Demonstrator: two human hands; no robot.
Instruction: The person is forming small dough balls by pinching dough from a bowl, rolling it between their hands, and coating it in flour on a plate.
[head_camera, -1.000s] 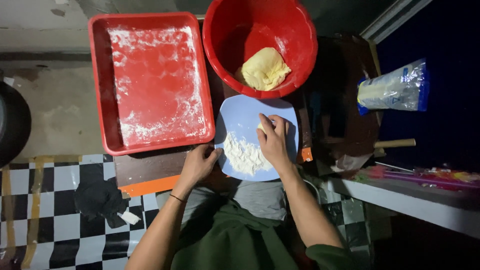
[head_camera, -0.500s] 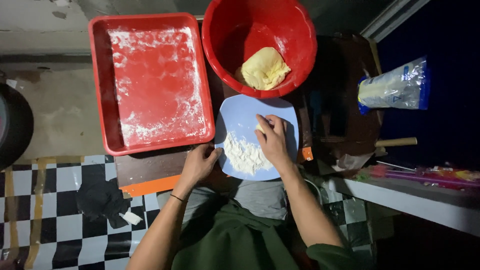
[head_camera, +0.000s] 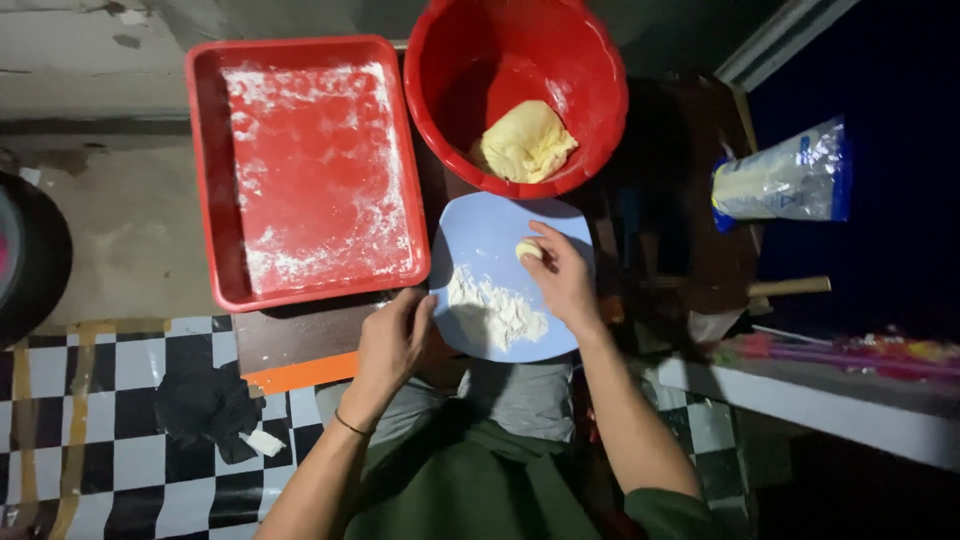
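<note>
The right hand (head_camera: 562, 280) is pinching a small pale dough ball (head_camera: 528, 250) over the round light-blue plate (head_camera: 480, 235); the left hand (head_camera: 393, 340), fingers loosely curled, is touching its rim.

A crumpled clear plastic bag (head_camera: 782, 182) with blue edging and pale contents lies at right.

Glossy red plastic tray (head_camera: 305, 170) dusted with powdery flour, smooth plastic bowl (head_camera: 600, 90), matt blue plate (head_camera: 480, 235).

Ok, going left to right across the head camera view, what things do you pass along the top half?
Dark round pot at the left edge → floured red tray → red bowl holding a lump of yellow dough → clear bag of white powder.
</note>
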